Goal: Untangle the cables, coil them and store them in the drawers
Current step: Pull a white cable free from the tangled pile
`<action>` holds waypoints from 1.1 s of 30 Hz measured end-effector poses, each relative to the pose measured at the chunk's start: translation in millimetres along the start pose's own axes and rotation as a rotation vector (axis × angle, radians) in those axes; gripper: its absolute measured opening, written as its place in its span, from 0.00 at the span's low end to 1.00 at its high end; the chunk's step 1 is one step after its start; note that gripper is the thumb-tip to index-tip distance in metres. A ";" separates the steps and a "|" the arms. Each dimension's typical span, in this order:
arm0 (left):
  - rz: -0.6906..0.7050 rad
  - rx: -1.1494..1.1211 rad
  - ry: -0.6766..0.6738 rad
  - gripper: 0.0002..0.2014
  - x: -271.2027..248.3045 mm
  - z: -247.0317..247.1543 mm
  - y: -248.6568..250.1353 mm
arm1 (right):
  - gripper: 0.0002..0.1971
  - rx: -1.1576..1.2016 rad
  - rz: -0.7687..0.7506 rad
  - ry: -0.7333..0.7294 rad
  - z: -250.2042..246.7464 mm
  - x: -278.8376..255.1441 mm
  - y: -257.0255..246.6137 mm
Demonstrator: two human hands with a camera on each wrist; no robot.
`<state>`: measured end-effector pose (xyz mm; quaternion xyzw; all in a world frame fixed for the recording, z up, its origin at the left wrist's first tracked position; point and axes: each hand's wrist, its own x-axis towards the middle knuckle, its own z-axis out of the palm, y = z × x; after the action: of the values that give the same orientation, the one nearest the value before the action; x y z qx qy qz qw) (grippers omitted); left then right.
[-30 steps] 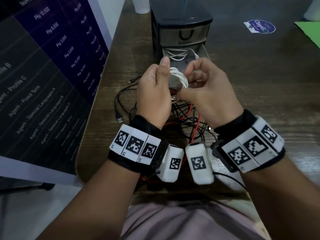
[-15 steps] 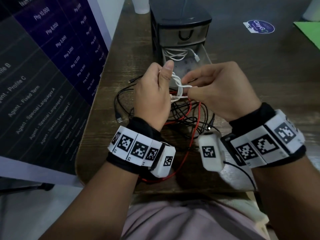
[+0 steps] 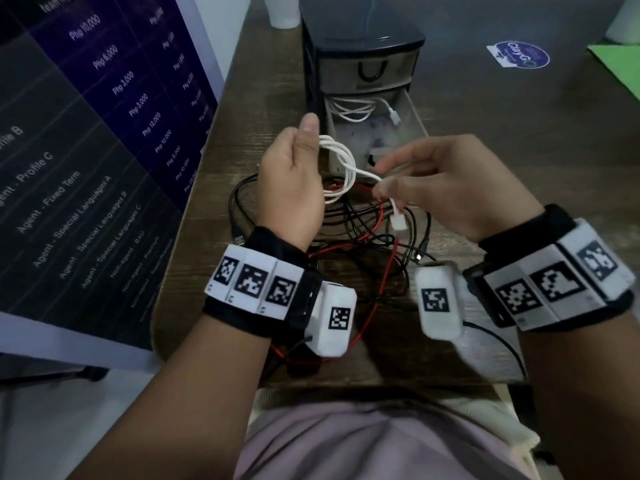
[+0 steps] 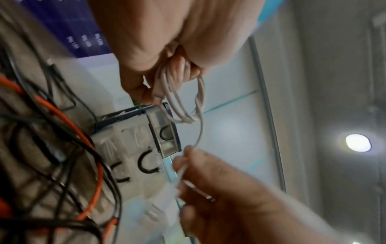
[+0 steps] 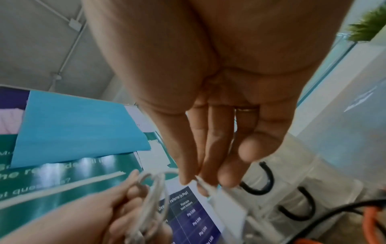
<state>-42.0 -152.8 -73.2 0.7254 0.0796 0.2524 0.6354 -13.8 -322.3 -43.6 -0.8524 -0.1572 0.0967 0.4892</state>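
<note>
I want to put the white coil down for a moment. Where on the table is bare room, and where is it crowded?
Bare wood lies right of the open drawer, toward the round sticker, and left of the drawer unit along the banner. Crowded: under both hands, where black and red cables tangle.

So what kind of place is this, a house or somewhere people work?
Probably an office or workplace, not a house. A banner beside the wooden desk lists agent profiles and peso amounts, a small plastic drawer unit stands on the desk, and the left wrist view shows a recessed ceiling light.
</note>
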 end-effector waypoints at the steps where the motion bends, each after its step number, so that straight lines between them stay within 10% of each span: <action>1: -0.071 -0.103 0.013 0.21 -0.2 0.4 1.4 | 0.05 -0.037 -0.004 0.016 0.8 0.7 3.1; 6: -0.335 -0.460 0.015 0.21 -2.9 4.7 12.6 | 0.03 -0.105 -0.051 0.020 12.0 4.4 16.8; 13: -0.276 -0.402 -0.006 0.22 -8.3 7.0 22.9 | 0.15 0.258 0.030 0.016 14.7 -0.3 1.6; 18: -0.252 -0.364 0.092 0.19 -4.6 8.2 18.2 | 0.11 0.067 -0.039 -0.203 22.8 -10.5 -2.0; 27: -0.386 -0.506 0.019 0.21 -3.7 4.1 16.1 | 0.05 0.099 -0.137 0.217 18.8 6.1 17.2; 33: -0.425 -0.509 -0.073 0.23 -13.9 11.5 26.2 | 0.08 0.529 -0.239 0.178 32.1 4.2 12.0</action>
<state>-54.0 -173.7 -52.5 0.5193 0.1405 0.0998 0.8370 -18.1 -300.6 -70.2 -0.6760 -0.1824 0.0009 0.7140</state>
